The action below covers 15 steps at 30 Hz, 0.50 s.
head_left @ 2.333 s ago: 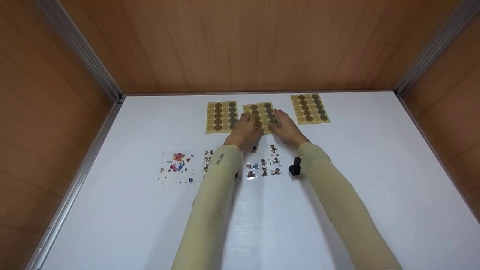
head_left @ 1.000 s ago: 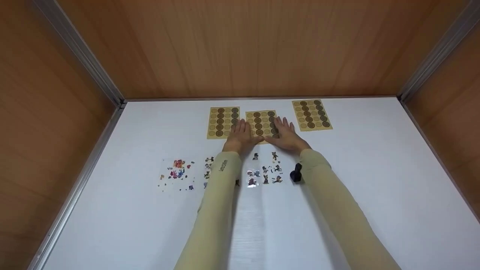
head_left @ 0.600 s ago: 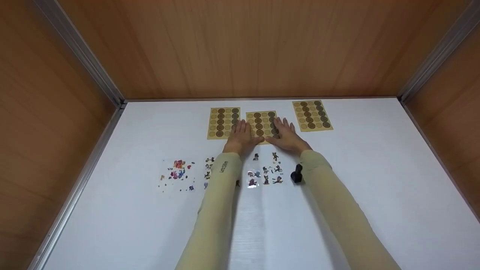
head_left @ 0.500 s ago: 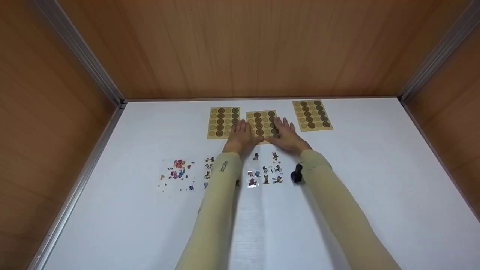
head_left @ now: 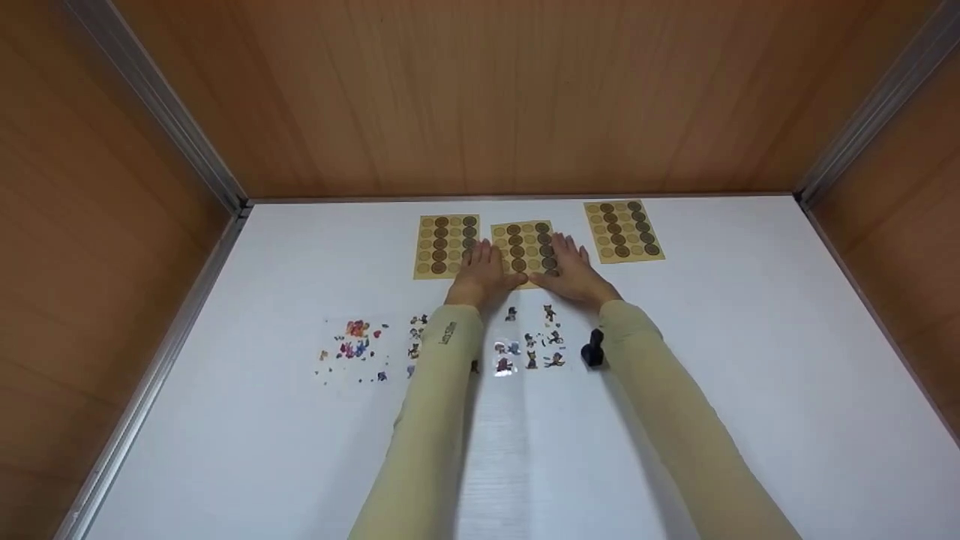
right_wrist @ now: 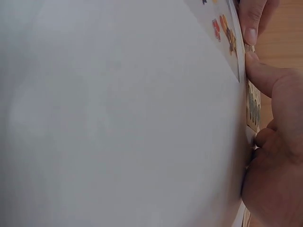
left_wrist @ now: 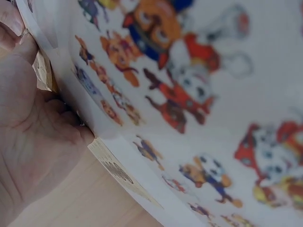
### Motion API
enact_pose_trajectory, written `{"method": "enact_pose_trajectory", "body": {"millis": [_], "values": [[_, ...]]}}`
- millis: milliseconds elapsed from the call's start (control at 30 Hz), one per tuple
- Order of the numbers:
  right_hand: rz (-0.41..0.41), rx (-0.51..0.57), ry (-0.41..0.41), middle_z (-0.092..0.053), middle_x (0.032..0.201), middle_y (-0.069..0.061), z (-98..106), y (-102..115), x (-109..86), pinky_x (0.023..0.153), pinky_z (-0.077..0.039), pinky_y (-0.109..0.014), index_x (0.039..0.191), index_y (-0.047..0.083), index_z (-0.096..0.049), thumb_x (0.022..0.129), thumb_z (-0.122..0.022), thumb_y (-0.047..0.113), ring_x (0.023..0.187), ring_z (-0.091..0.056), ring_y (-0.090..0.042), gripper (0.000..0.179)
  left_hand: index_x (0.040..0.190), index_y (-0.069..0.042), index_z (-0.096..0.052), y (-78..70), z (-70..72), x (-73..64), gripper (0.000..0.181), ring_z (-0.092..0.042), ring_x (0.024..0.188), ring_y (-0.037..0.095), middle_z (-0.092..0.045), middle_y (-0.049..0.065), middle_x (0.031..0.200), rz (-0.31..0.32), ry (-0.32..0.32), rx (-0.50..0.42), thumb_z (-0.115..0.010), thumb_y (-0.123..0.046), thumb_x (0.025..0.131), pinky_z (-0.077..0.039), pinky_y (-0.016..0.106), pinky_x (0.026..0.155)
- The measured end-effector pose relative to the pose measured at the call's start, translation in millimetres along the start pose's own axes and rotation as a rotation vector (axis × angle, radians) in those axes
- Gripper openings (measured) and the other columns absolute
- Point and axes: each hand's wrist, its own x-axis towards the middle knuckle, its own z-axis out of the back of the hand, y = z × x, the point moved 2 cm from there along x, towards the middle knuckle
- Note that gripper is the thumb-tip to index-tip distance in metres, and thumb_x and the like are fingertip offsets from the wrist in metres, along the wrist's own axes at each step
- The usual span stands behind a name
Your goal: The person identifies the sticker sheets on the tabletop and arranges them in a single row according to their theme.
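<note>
In the head view three tan sheets of round coin-like stickers lie along the back of the white table. My left hand [head_left: 478, 279] rests with straight fingers at the left edge of the middle sticker sheet [head_left: 531, 244], its fingers also overlapping the right edge of the left sticker sheet [head_left: 433, 244]. On the opposite edge of the middle sheet lies my right hand [head_left: 576, 279], fingers extended. Both thumbs point inward over the near edge, tips close together. The right sticker sheet [head_left: 624, 231] lies slightly turned, apart from my right hand.
Clear sheets with small cartoon stickers lie nearer me: a colourful one [head_left: 356, 349] at left, others [head_left: 553, 360] between my forearms, partly hidden by the left sleeve [head_left: 431, 405]. A black device [head_left: 592, 351] sits at my right wrist. A wooden wall [head_left: 480, 97] stands behind the table.
Since the earliest frame the middle sheet has turned straighter and come slightly toward me, and my fingers have flattened out. The head view has tilted a little. Over the last second, hardly anything moves.
</note>
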Motion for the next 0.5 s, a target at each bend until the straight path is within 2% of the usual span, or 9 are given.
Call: {"method": "enact_pose_trajectory", "body": {"millis": [233,433,500], "values": [[-0.090,0.143,0.006,-0.001,0.168,-0.017,4.9,-6.5,-0.4,0.124,0.007,-0.049,0.163,0.008,0.000,0.097,-0.064,0.047,0.154,0.008,-0.036,0.100,0.159,0.005,-0.014,-2.6,-1.9,2.7,0.088,-0.004,0.155,0.035,-0.007,0.024,0.167,-0.006,-0.009,-0.018,-0.042,-0.058,0.104,-0.003,0.045,0.126],[-0.085,0.511,-0.009,-0.006,0.170,-0.005,9.0,-13.7,1.4,0.125,-0.001,-0.034,0.164,0.011,-0.002,0.100,-0.066,0.024,0.155,-0.002,-0.020,0.091,0.160,0.004,-0.014,-1.8,-3.1,3.2,0.088,-0.004,0.155,0.035,-0.006,0.023,0.167,-0.006,-0.009,-0.017,-0.042,-0.058,0.104,-0.002,0.045,0.126],[-0.071,0.620,-0.023,-0.005,0.170,-0.004,9.7,-15.7,2.5,0.125,-0.007,-0.030,0.164,0.011,-0.003,0.101,-0.064,0.016,0.155,-0.007,-0.019,0.088,0.160,0.004,-0.014,-1.3,-3.2,3.5,0.088,-0.004,0.155,0.035,-0.007,0.023,0.167,-0.006,-0.018,-0.025,-0.043,-0.058,0.103,-0.003,0.045,0.126]]}}
